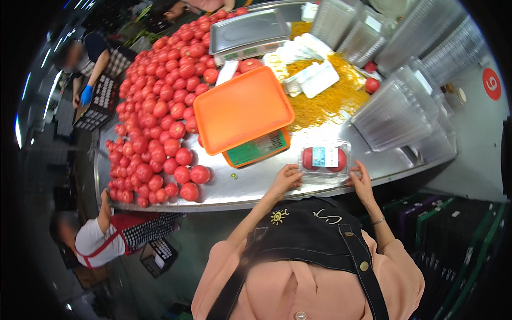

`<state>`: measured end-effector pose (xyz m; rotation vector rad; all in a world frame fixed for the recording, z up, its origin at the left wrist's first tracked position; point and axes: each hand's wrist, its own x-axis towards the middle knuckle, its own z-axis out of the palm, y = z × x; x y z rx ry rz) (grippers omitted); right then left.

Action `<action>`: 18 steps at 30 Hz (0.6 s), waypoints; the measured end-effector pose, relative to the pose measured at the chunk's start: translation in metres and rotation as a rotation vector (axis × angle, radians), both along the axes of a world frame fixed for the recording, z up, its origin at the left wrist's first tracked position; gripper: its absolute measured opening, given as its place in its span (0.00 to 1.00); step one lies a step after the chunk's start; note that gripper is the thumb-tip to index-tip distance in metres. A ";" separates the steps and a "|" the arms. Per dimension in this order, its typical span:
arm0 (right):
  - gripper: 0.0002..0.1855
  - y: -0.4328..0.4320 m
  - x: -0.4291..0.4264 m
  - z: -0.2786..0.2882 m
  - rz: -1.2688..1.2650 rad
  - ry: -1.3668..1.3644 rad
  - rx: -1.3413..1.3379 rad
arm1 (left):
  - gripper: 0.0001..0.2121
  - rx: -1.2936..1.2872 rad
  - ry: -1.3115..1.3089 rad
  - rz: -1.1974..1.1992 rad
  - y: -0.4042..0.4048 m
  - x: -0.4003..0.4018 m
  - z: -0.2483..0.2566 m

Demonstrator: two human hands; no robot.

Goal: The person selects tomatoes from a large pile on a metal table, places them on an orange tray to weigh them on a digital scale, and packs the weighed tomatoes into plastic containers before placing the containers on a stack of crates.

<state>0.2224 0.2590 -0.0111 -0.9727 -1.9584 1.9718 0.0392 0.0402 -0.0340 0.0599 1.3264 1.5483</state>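
Note:
A clear plastic clamshell box with red tomatoes inside lies on the metal table, just in front of me. A white and blue label with writing covers the middle of its lid. My left hand is at the box's near left corner, its fingers loosely bent; whether they touch the plastic is hard to tell. At the right side is my right hand, thumb and fingers apart, close to the box edge. Neither hand grips the box.
An orange-trayed scale stands beyond my left hand, with a steel-topped scale behind. Loose tomatoes heap to the left. Yellow rubber bands and stacked clear containers lie right. Co-workers stand at the left.

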 end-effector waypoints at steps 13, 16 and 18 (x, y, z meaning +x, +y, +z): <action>0.08 -0.040 -0.005 0.041 -0.065 -0.053 -0.686 | 0.13 0.057 -0.212 0.186 -0.006 -0.035 0.029; 0.14 -0.026 -0.016 0.066 0.441 -0.401 -0.514 | 0.10 -0.039 -0.152 -0.014 -0.027 -0.064 0.046; 0.15 0.015 -0.038 0.020 0.359 -0.336 -0.124 | 0.09 -0.168 -0.007 -0.124 -0.026 -0.075 0.048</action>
